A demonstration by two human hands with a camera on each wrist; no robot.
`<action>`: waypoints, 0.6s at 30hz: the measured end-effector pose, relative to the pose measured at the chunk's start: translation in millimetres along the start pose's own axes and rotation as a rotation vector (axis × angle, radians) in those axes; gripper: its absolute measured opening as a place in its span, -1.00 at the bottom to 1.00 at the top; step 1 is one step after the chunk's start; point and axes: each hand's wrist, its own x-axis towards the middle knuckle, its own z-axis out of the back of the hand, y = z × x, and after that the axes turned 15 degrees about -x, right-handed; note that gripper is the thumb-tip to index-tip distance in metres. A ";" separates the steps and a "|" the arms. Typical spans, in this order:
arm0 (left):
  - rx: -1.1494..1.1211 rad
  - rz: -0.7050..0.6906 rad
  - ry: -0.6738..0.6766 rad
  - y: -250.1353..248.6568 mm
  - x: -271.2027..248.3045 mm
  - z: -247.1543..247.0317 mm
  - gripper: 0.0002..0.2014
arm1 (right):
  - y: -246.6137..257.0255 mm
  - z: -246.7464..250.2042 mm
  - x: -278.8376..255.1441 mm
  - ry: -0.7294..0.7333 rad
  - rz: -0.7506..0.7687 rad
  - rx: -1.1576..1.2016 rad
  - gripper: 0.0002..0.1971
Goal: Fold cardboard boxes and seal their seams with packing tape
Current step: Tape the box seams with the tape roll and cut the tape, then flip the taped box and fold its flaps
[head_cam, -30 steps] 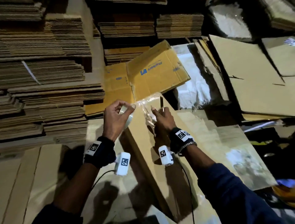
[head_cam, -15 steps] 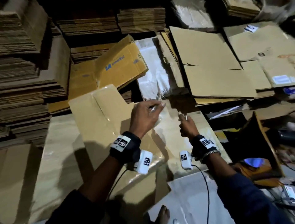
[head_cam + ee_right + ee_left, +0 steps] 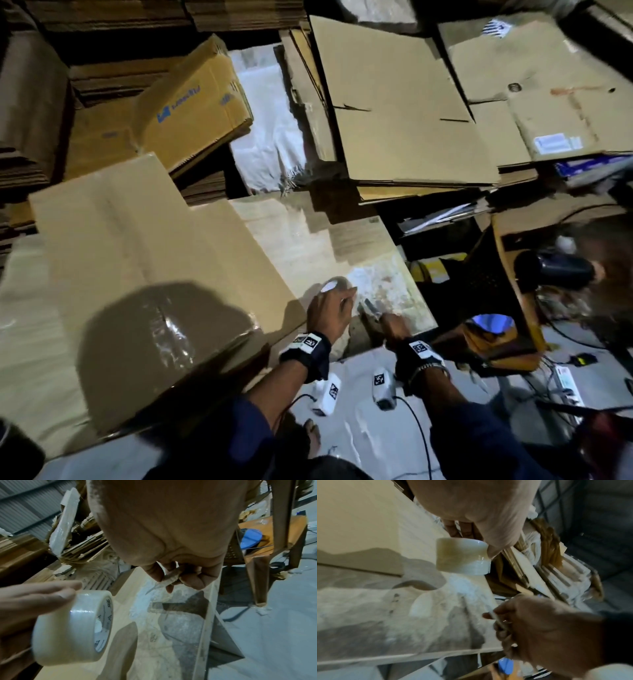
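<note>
My left grip (image 3: pixel 330 313) holds the tape roll (image 3: pixel 73 627) above the desk's (image 3: pixel 404 301) right edge. My right grip (image 3: pixel 394 325) pinches a small blade (image 3: pixel 160 584) just beside it.

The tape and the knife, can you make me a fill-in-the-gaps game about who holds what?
1. The left hand holds a roll of ____.
2. The right hand grips a small ____.
3. The tape on the roll is ____ in colour.
4. Both hands are above a flat sheet of ____.

Missing words: tape; knife; clear; cardboard
</note>
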 end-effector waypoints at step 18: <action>0.179 -0.097 0.099 20.8 0.7 -0.4 -0.68 | 5.6 -5.7 8.6 -0.191 0.000 -0.083 -0.75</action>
